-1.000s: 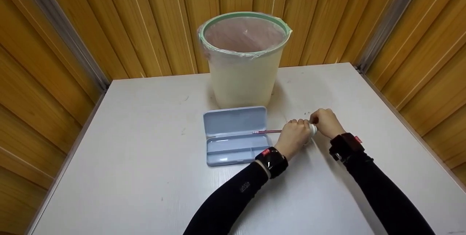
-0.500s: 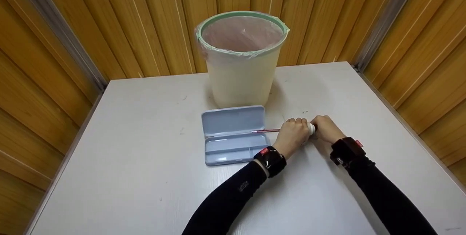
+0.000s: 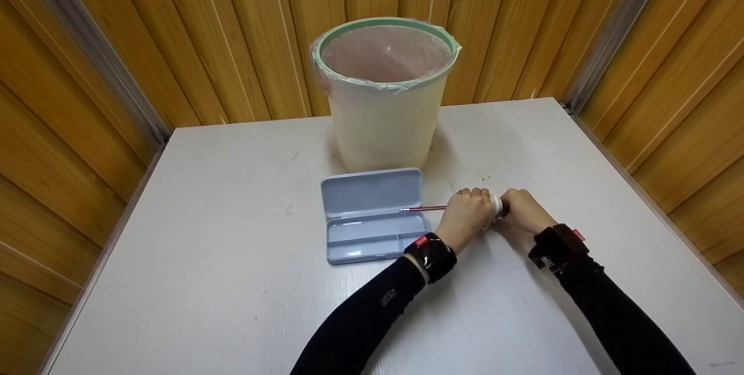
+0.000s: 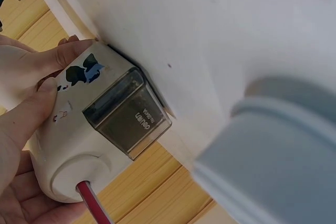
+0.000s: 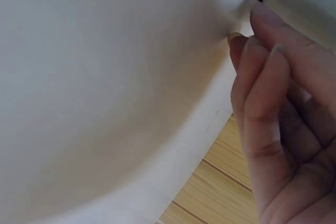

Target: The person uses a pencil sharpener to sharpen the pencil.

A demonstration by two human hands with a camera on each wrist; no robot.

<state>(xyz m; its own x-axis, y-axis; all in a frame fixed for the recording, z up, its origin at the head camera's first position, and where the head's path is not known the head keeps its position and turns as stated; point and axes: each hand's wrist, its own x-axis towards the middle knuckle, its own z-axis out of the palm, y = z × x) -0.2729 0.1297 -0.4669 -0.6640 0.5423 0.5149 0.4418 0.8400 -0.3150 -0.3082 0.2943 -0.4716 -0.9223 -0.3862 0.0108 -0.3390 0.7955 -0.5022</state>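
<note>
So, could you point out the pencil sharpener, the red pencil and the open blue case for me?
Pencil sharpener [image 4: 80, 119]: left wrist view, on its pale body.
Red pencil [image 4: 94, 202]: left wrist view, on its shaft.
Open blue case [image 3: 372, 193]: head view, on the inside of its lid.

Booth-like workspace: wood-look panels [image 3: 264, 32], white table [image 3: 232, 206]

A wood-grained, vertically grooved back wall [image 3: 250, 38] spans the top of the frame, flanked by matching panelled walls, the left wall [image 3: 52, 148] and the right wall [image 3: 691, 125]. Gray corner strips run down the upper left [image 3: 99, 46] and upper right [image 3: 613, 32]. A white table [image 3: 203, 235], lightly scuffed, fills the center and bottom, light glinting softly at lower center.
</note>
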